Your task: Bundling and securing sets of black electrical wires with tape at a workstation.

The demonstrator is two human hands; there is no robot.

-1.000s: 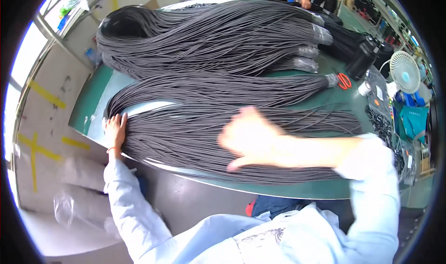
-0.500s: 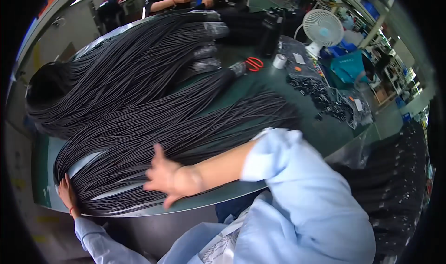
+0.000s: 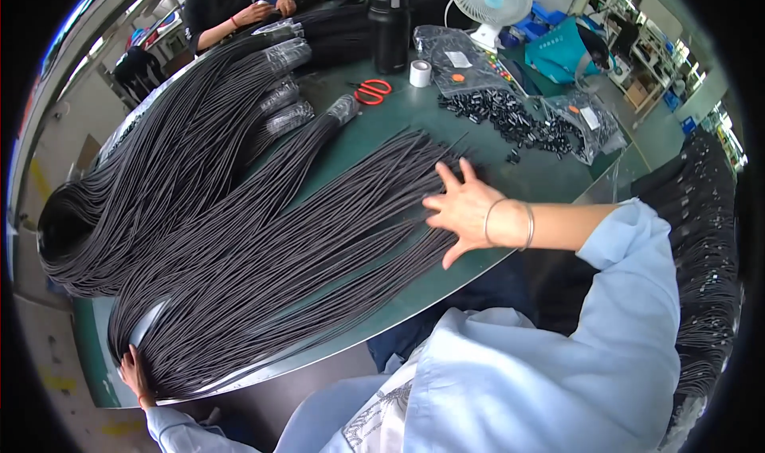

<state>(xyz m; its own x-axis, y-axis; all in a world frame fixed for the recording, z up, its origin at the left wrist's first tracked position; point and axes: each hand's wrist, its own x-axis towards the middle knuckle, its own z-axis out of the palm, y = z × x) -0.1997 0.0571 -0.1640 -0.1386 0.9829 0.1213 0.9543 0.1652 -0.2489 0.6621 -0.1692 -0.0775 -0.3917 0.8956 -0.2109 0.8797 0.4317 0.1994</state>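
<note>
Long thin black cables (image 3: 319, 238) lie in a loose spread across the table, bent round at the left end. Against that bend rests my left hand (image 3: 135, 378), its fingers stretched out along the outer cables. My right hand (image 3: 472, 212), fingers and thumb spread wide, is over the cables' loose right ends and holds nothing. Whether its fingertips touch the cables is hard to tell. Beyond the spread, one cable bundle has its end wrapped in clear plastic (image 3: 343, 109). A thicker pile of black cables (image 3: 171, 142), with several wrapped ends, lies at the far left.
Red-handled scissors (image 3: 373, 92), a white tape roll (image 3: 420, 74) and a black bottle (image 3: 390, 35) stand or lie farther back. Small black parts (image 3: 518, 122) are heaped near plastic bags. A white fan (image 3: 492, 3) and another person (image 3: 239, 15) are beyond. More cables (image 3: 705, 270) hang at right.
My right hand has swept from the middle of the cables rightward to their loose ends, and the cables lie straighter. My left hand stays at the bend. The view has shifted.
</note>
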